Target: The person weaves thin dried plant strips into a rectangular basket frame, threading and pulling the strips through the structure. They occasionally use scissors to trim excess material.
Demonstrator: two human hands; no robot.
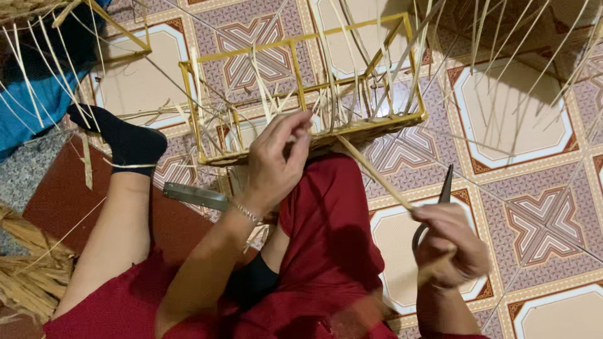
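Observation:
A yellow box-shaped frame (295, 44) with pale bamboo strips woven along its near edge rests against my red-trousered knee. My left hand (276, 160) pinches the woven edge of the frame, fingers closed on the strips. A long bamboo strip (370, 172) runs from that edge down to my right hand (449, 245). That hand grips the strip's end together with a pair of dark scissors (443, 191), blades pointing up. Many loose strips stick up from the frame.
A metal ruler or blade (196, 196) lies on the floor by my leg with its black sock (129, 141). A second yellow frame (122, 31) sits at top left over blue cloth. Dry straw bundles (28, 270) lie at left. The floor has patterned tiles.

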